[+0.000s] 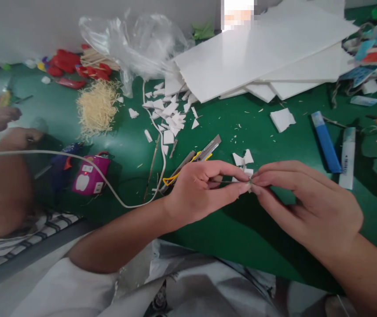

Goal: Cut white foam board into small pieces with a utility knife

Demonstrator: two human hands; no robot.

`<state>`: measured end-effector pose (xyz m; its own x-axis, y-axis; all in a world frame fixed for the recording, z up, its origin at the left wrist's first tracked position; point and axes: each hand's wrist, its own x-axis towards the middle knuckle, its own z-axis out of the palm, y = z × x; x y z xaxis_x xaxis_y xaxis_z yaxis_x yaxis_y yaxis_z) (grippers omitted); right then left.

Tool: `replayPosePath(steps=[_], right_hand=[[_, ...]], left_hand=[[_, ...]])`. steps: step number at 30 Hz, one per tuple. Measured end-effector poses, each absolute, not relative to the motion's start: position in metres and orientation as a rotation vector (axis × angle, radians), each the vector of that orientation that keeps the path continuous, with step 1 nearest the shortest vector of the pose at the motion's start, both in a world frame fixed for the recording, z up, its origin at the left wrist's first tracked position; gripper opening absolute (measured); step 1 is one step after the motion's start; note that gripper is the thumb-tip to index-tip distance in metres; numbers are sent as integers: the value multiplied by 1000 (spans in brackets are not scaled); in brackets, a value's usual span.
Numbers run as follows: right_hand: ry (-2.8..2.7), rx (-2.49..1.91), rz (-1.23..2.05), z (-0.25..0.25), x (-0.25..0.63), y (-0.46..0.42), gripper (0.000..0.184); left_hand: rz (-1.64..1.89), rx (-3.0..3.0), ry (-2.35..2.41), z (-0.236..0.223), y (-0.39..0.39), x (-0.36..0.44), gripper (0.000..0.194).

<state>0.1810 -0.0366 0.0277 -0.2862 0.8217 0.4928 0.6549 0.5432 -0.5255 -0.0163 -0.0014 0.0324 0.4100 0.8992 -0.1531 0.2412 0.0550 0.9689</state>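
Note:
My left hand (pixel 198 189) is closed, thumb and forefinger pinching a thin dark stick or wire (pixel 224 182). At the tip of that piece, the fingertips of my right hand (pixel 310 202) pinch together and almost meet the left ones. A tiny pale bit shows between the fingertips, too small to name. Just behind them on the green table (pixel 267 251) lie a few cut white foam pieces (pixel 243 157). A utility knife (pixel 210 149) with a yellow-edged handle rests beyond my left hand, partly hidden by it.
White foam scraps (pixel 171 116) lie by a white cable (pixel 164 169). Stacked white foam boards (pixel 261 48) are at the back. Blue (pixel 327 143) and white (pixel 347 158) tubes lie right. A co-worker's hands (pixel 20 136) are left, near a purple box (pixel 91 175) and straw-coloured sticks (pixel 97 105).

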Motion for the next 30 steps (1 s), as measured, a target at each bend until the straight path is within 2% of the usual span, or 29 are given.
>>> replayPosePath(steps=[7,13,17,23,30], right_hand=[[-2000,-1151,334,26,183,-33,20],[-2085,-1089,243,23,182,-34,35],[-2125,-1088,237,27,182,-38,33],[-2120,-1126,237,32,182,-41,34],[-1973,-1203,531,30,178,-42,32]], left_hand=[[728,1330,1089,29,-1,-13,12],[715,1222,1012,27,0,-11,12],[675,1259,994,27,-1,-11,12],[685,1252,983,25,1,-11,29],[636,1346,1014,27,0,-12,13]])
